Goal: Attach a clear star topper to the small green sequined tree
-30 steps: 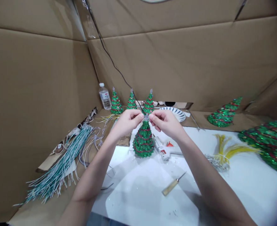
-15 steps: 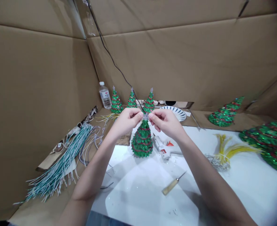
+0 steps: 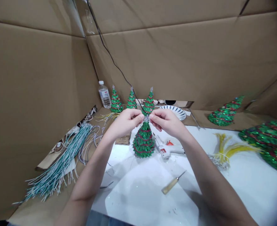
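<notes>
A small green Christmas tree (image 3: 143,142) with red garland stands upright on the white table, in front of me. At its tip is a clear tree topper (image 3: 146,118). My left hand (image 3: 130,121) pinches the topper from the left, thumb and forefinger pressed together. From the other side my right hand (image 3: 164,121) pinches it too, its remaining fingers curled. The fingertips cover part of the topper. Just right of the tree lies a white glue gun (image 3: 163,147). Nearer to me is an awl (image 3: 170,185) with a wooden handle.
Several finished trees (image 3: 116,100) stand at the back beside a water bottle (image 3: 104,94) and a striped plate (image 3: 176,112). Teal and white wires (image 3: 65,160) lie left, yellow wires (image 3: 223,149) right. Larger trees (image 3: 270,141) stand far right. Cardboard walls (image 3: 176,56) enclose the table.
The tree has shifted slightly to the right, and its topper shows a little more between the fingertips. Both hands stay pinched at the tip, almost in place.
</notes>
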Tool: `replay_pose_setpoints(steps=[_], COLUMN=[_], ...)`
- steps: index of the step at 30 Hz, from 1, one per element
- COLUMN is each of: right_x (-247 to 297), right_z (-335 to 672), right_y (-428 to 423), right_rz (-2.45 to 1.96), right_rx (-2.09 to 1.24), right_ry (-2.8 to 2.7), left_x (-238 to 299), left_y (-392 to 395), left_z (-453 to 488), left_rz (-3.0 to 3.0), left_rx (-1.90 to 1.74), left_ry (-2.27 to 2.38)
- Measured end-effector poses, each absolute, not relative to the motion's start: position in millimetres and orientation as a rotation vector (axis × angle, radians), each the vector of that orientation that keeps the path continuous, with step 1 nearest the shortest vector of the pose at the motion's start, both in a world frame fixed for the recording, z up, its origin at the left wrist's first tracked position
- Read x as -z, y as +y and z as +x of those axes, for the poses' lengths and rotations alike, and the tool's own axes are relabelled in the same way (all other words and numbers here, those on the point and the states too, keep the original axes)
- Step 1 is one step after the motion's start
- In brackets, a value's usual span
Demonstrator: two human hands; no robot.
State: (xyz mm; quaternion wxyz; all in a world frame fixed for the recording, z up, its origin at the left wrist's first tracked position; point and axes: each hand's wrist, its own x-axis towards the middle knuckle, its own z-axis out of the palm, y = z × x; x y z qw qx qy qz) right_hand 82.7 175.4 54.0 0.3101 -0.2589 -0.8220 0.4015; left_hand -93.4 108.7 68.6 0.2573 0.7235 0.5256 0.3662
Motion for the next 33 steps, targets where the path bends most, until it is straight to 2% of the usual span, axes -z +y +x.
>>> replay_pose_setpoints(steps=[15,21,27,33], right_x=[-54.6,-57.1,-53.9,-51.6], right_z=[87.5,86.4,82.4,81.2], right_y=[178.8,174.3,176.1,177.2], right_rz=[-0.715,-0.695,-0.581,-0.551], right_rx=[-0.852,-0.732,-0.608,-0.547], right_ry=[-2.521,-2.369,-2.377,-2.345], left_x=[-71.0,-76.5,-67.1,-59.4], left_y=[109.9,106.8,112.9,120.4], left_z=[-105.3,-110.7,-105.6,-101.5], left_rz=[2.039,1.912,2.191,2.167], left_rx=[-0.628,-0.578,-0.453,-0.485], left_ry=[1.39,1.528,1.48,1.51])
